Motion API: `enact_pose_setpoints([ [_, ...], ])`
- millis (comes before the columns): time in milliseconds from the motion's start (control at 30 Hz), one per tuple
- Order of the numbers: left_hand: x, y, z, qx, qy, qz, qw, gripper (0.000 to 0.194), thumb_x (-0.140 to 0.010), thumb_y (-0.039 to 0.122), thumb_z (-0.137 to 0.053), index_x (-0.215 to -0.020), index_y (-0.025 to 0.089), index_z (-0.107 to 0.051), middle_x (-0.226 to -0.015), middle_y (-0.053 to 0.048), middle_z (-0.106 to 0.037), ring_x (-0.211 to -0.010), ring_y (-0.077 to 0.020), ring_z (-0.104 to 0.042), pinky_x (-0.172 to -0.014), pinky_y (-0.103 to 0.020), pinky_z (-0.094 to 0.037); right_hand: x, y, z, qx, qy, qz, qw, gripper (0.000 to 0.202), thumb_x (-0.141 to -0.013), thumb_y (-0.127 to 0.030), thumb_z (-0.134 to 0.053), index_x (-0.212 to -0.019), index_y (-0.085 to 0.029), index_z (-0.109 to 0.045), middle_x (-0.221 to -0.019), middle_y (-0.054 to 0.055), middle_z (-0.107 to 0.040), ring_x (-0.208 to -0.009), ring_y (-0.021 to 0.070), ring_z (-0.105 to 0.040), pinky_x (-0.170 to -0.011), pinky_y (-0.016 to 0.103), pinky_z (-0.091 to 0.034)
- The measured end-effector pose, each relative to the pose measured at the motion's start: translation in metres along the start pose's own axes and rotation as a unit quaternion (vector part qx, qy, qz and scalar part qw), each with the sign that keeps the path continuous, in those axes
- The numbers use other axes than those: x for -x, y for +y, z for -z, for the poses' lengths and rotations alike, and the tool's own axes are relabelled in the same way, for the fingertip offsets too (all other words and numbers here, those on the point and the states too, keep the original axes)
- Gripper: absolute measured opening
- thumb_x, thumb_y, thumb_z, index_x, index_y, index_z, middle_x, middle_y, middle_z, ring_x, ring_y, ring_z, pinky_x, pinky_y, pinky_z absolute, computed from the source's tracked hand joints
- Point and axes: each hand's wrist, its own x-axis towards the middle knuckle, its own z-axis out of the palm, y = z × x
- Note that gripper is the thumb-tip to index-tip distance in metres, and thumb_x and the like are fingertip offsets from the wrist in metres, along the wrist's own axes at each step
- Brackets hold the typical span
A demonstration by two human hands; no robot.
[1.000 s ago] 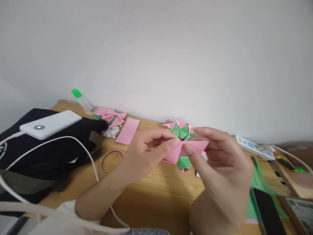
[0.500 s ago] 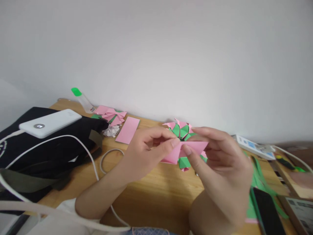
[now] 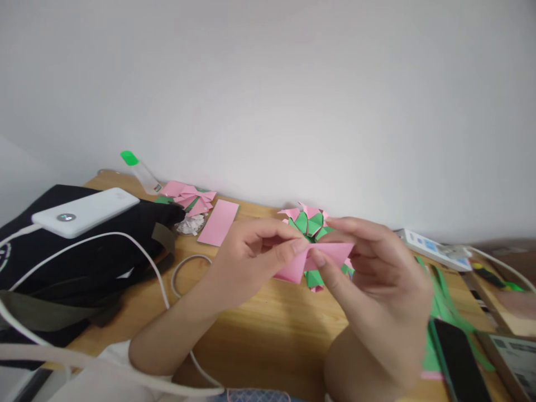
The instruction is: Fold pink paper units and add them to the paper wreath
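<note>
Between my two hands is a partly folded piece of pink paper (image 3: 292,271), held up above the table. My left hand (image 3: 255,262) pinches its left part between thumb and fingers. My right hand (image 3: 377,279) grips the other end, the thumb pressing on the front near the middle and the index finger raised behind. Beyond the paper, partly hidden by it and by my hands, lies a ring of folded green and pink paper pieces (image 3: 315,224). A flat pink paper rectangle (image 3: 219,222) lies on the table left of my left hand.
On the left, a white power bank (image 3: 86,211) with a cable rests on a black bag (image 3: 138,245). Behind are folded pink pieces (image 3: 195,196) and a green-capped glue bottle (image 3: 140,172). To the right are a power strip (image 3: 431,249), green paper strips (image 3: 448,301) and a phone (image 3: 459,360).
Very little differs. The pink paper's lower left part has shifted slightly down and left, and both hands keep their hold.
</note>
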Motion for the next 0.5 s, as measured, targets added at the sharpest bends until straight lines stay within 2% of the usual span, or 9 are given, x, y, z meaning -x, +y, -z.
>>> enact_pose_setpoints([
  [167,0.0009,-0.0026,0.0004,-0.012,0.001,-0.014,1.000,0.016,-0.086,0.014,-0.062,-0.071,0.016,-0.069,-0.061,0.005,-0.060,-0.056,-0.0055,-0.052,-0.052,-0.015,-0.044,0.0006,0.0001,0.0004,-0.005,-0.001,-0.010,1.000,0.031,-0.079,-0.012,-0.071,-0.106,-0.027,-0.067,-0.098,0.002,-0.074,-0.076,0.0169,-0.071,-0.072,0.033,-0.061],
  [500,0.0024,-0.0074,0.0015,-0.079,0.018,-0.056,0.995,0.017,-0.087,0.018,-0.062,-0.071,0.014,-0.065,-0.062,0.004,-0.057,-0.058,-0.0045,-0.049,-0.052,-0.012,-0.040,-0.0015,-0.0005,-0.0001,-0.008,-0.008,-0.013,1.000,0.032,-0.079,-0.010,-0.070,-0.105,-0.029,-0.066,-0.098,0.003,-0.074,-0.080,0.0184,-0.072,-0.068,0.032,-0.061],
])
